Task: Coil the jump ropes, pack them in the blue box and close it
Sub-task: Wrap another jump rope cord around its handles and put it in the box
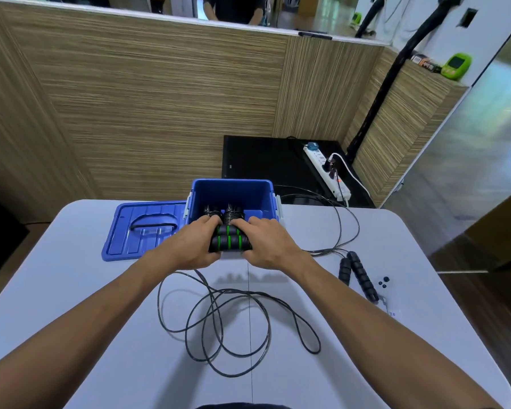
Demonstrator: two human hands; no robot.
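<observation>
1. Green-banded handles, two, gripped at each end by left hand and right hand, fingers curled; long axis crosswise
2. Blue box, one, open, just beyond the fingertips; rope already inside
3. Lid, one, left of the left fingers
4. Black handles, two, right of the right fingers; cord uncoiled below the wrists

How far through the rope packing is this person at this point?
Partly done: coiled ropes already sit in the blue box. Both hands, left hand and right hand, hold the green-striped handles, their cord uncoiled. The black-handled rope waits; the lid lies off.
</observation>
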